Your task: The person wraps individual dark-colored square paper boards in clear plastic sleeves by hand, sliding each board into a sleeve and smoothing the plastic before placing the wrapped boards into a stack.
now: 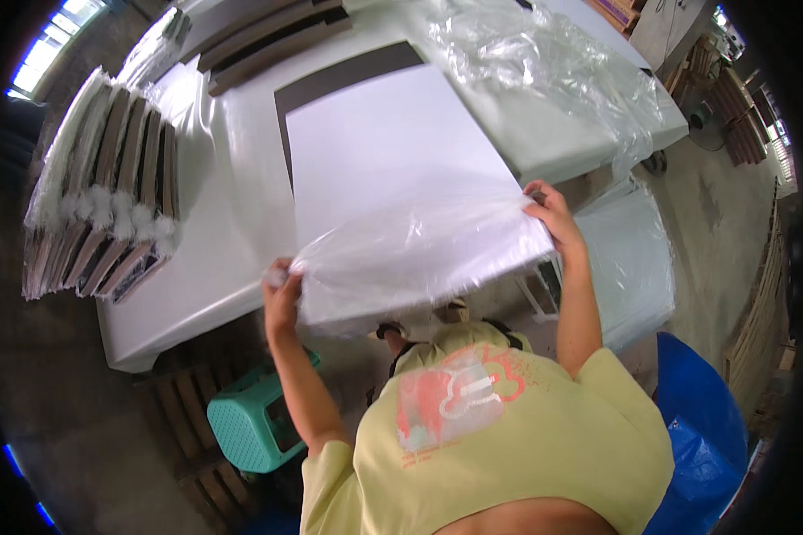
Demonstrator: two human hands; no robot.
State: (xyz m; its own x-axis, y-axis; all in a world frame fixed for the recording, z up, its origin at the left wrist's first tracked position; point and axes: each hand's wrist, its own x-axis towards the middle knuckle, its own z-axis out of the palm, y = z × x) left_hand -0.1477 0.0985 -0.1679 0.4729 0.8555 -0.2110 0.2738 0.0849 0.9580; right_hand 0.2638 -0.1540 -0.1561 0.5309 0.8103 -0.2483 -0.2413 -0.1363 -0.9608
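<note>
Film (410,236) veils the white board's (379,143) near end; your left fingers (281,265) and right fingers (542,190) pinch film at its sides; shirt (544,446) lettering (431,453) looks illegible.

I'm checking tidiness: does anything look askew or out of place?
The clear film looks untidy, crumpled across the far right of the table and drooping over its edge. The white panel looks askew: the dark board beneath it shows past its far and left edges.
</note>
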